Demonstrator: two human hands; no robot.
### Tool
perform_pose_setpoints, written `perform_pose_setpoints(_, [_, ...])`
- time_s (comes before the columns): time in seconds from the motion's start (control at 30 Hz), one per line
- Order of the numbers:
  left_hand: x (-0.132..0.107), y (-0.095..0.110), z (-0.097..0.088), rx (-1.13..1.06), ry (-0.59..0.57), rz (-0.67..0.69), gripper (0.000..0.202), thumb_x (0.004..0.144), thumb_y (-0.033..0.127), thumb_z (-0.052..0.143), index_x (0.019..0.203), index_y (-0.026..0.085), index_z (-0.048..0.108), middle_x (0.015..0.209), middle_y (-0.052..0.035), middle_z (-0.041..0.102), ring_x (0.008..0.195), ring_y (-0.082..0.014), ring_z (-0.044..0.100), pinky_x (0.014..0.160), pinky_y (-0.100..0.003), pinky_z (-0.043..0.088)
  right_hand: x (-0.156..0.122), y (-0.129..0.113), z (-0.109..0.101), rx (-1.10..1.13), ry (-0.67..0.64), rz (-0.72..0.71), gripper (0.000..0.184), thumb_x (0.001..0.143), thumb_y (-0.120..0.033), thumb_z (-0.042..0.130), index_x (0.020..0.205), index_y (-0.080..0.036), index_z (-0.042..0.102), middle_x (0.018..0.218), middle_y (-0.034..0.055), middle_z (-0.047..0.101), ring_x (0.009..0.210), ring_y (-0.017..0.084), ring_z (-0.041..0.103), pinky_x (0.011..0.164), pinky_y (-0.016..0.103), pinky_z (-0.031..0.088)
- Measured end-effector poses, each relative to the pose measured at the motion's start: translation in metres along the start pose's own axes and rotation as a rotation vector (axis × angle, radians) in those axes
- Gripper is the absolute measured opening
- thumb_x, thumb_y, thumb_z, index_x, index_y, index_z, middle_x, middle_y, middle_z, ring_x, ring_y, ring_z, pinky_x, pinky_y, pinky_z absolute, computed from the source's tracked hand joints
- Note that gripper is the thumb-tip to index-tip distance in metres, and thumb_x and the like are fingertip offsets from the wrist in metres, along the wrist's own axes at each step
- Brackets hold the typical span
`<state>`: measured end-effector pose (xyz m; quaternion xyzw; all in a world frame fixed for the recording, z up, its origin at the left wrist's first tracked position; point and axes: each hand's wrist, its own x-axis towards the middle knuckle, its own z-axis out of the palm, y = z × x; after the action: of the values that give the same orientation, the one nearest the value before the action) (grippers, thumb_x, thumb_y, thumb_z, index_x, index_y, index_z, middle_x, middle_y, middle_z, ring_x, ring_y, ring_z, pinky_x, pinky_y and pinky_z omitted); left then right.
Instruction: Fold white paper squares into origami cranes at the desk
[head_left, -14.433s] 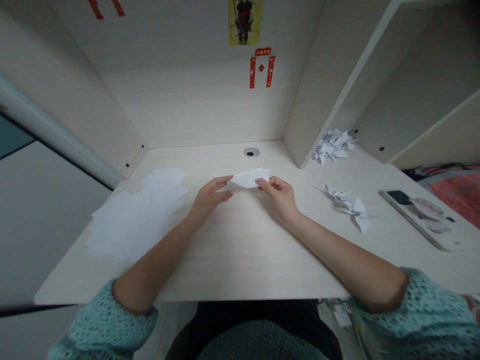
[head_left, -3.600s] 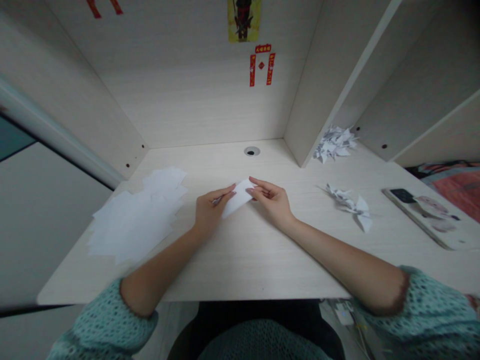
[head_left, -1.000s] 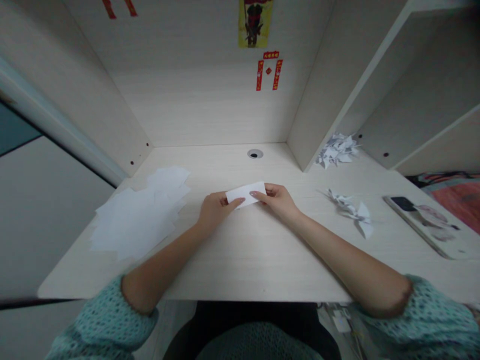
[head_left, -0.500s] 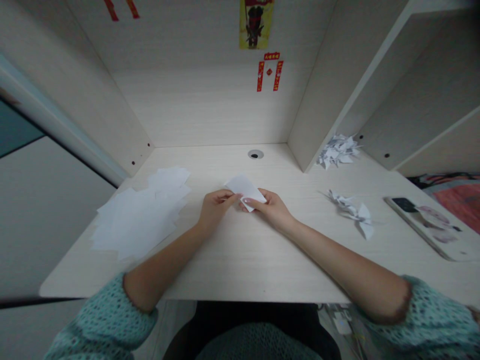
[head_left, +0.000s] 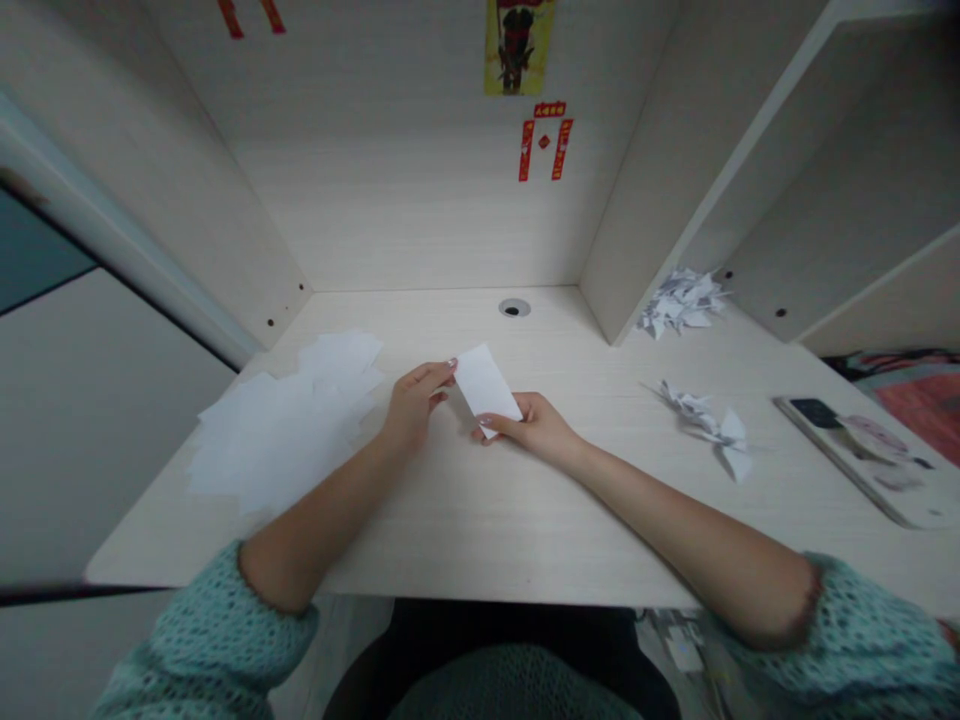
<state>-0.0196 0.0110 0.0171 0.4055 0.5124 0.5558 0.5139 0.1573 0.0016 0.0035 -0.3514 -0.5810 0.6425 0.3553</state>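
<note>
A small white piece of paper point(head_left: 486, 385), with straight edges, is held tilted above the desk in front of me. My right hand point(head_left: 534, 425) pinches its lower corner, thumb on top and fingers underneath. At the upper left corner, my left hand point(head_left: 416, 402) has its thumb and fingertips closed on the paper's edge; its lower fingers are curled and partly hidden. Left of my hands lies a spread pile of white paper sheets point(head_left: 277, 430). Several folded paper pieces point(head_left: 705, 420) lie on the desk to the right.
A heap of folded paper point(head_left: 682, 300) sits behind the upright divider point(head_left: 637, 220). A phone point(head_left: 862, 460) lies at the right. The desk point(head_left: 465, 530) has a round cable hole point(head_left: 514, 308) near the back panel, which carries red stickers point(head_left: 545, 140).
My left hand has slid left and up to the paper's upper left corner. The paper now stands more upright and shows more of its face, while my right hand has dropped slightly.
</note>
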Motion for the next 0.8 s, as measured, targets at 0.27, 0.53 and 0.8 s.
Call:
perform_pose_setpoints(0.27, [-0.001,-0.006,0.001,0.01,0.087,-0.04,0.029,0.065,0.047,0.069,0.074,0.019,0.065,0.089,-0.0034,0.065,0.086,-0.0152,0.058,0.063,-0.022,0.039,0.004,0.001,-0.005,-0.024,-0.006,-0.019,0.03,0.066,-0.044,0.072,0.073,-0.015,0.069,0.069,0.0055,0.073,0.062,0.015,0.066,0.065,0.029,0.053])
perform_pose_setpoints(0.53, [-0.011,-0.004,0.009,0.014,0.149,-0.028,0.034,0.066,0.051,0.066,0.078,0.019,0.064,0.093,-0.0046,0.065,0.086,-0.016,0.058,0.063,-0.022,0.04,0.003,0.004,-0.009,-0.079,-0.018,-0.054,0.03,0.069,-0.046,0.069,0.074,-0.016,0.069,0.071,0.0057,0.073,0.064,0.016,0.066,0.067,0.03,0.053])
perform_pose_setpoints(0.8, [-0.012,-0.007,0.01,-0.06,0.139,-0.104,0.034,0.063,0.048,0.071,0.078,0.018,0.066,0.084,-0.0034,0.063,0.077,-0.0135,0.056,0.062,-0.022,0.039,0.004,-0.005,-0.016,-0.126,-0.107,-0.036,0.03,0.072,-0.045,0.067,0.074,-0.014,0.071,0.071,0.0058,0.073,0.062,0.014,0.064,0.065,0.027,0.051])
